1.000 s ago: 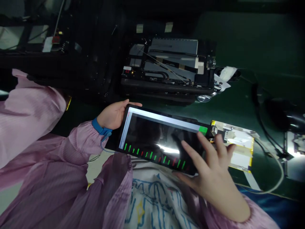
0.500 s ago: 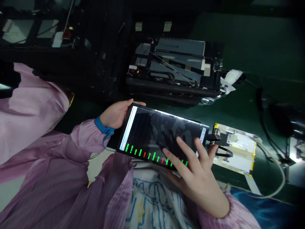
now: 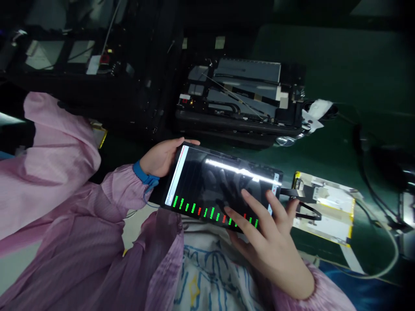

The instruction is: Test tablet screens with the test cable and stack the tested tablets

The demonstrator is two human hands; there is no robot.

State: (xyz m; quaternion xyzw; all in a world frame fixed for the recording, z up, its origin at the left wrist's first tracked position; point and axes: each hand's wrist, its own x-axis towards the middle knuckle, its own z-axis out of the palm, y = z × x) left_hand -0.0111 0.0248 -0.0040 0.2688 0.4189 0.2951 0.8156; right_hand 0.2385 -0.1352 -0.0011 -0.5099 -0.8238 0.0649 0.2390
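I hold a black tablet [image 3: 210,181] level above my lap, its dark screen showing a row of green and red bars along the near edge. My left hand [image 3: 160,157] grips the tablet's left end, thumb on top, with a blue wrist strap [image 3: 142,175] at the cuff. My right hand [image 3: 269,237] lies over the right part of the screen with fingers spread, fingertips on the glass and thumb under the near edge. A flat cable [image 3: 292,192] runs from the tablet's right end to a white and yellow board [image 3: 327,207] on the green mat.
An opened device with exposed internals [image 3: 243,93] sits on a black tray behind the tablet. Dark cables and a black object [image 3: 385,160] lie at the right. The green mat [image 3: 324,56] stretches back right. A person's pink sleeve [image 3: 48,147] fills the left.
The bright white bar and green square at the screen's far edge have gone; the screen is dark. My right hand slid left along the screen, and the view shifted slightly.
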